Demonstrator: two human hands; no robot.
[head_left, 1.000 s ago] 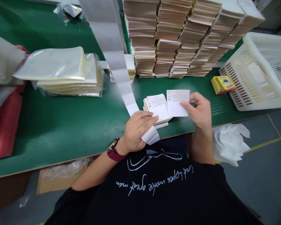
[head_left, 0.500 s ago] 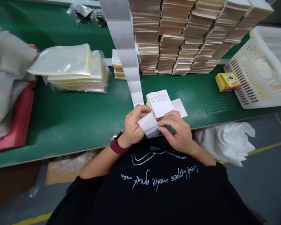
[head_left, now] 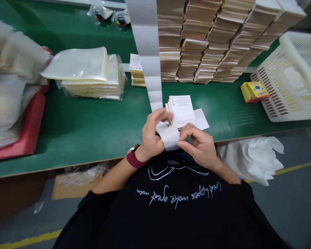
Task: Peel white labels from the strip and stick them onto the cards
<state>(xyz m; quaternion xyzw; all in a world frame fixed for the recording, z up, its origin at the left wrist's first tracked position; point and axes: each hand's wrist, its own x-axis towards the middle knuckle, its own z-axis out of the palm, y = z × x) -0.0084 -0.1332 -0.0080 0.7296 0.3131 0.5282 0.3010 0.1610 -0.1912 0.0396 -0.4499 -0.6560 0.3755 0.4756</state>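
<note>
A long white label strip [head_left: 147, 52] hangs down from above to the near edge of the green table [head_left: 93, 131]. My left hand [head_left: 152, 136] is closed around the strip's lower end, thumb on top. My right hand [head_left: 199, 145] pinches the same end of the strip at its right edge. Just behind both hands lies a small stack of white printed cards [head_left: 181, 110], with one loose card [head_left: 201, 118] beside it on the right.
Tall stacks of brown cardboard pieces [head_left: 209, 38] stand at the back. A pile of clear plastic bags [head_left: 88, 74] lies at left, a white slotted basket [head_left: 290, 76] at right, yellow packets [head_left: 254, 91] beside it. White crumpled material [head_left: 251, 157] hangs below the table edge.
One second ago my right hand held a white card up. That card now lies on the table by the stack, and my right hand has come down onto the strip's end held by my left.
</note>
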